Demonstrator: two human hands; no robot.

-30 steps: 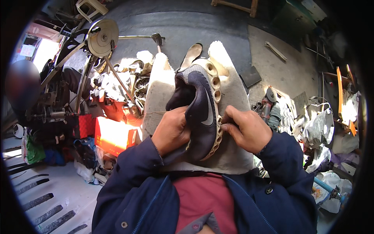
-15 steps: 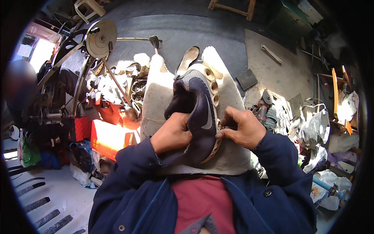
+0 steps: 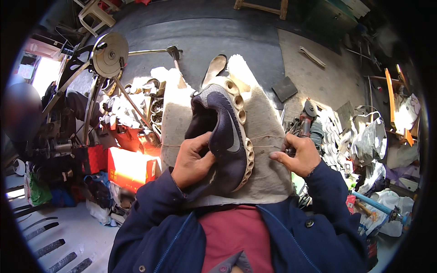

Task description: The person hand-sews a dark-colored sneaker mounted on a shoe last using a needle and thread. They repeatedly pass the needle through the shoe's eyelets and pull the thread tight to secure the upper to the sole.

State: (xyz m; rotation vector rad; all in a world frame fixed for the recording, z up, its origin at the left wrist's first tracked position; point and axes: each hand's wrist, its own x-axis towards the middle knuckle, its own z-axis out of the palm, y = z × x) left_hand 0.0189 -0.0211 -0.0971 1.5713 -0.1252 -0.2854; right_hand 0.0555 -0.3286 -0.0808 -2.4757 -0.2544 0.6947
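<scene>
A dark sports shoe (image 3: 223,120) with a grey swoosh-shaped side patch lies over the cloth on my lap. Its cream sole (image 3: 248,157) has a row of round holes and faces right. My left hand (image 3: 195,159) grips the upper by its opening, with the thumb and fingers pinched on the edge. To the right of the sole, apart from it, my right hand (image 3: 298,154) is closed on a slim needle-like tool (image 3: 274,146), mostly hidden by the fingers. Thin thread (image 3: 264,137) stretches between the sole and this hand.
A pale worn cloth (image 3: 268,168) covers my lap. An insole (image 3: 215,68) lies beyond the shoe's far end. On the left stand a machine with a round wheel (image 3: 110,54) and a red box (image 3: 129,168). An angle grinder (image 3: 307,118) and piled materials are at right.
My right hand has drawn away from the sole to the right, and thread now shows across the gap. The shoe and left hand have shifted slightly left in view.
</scene>
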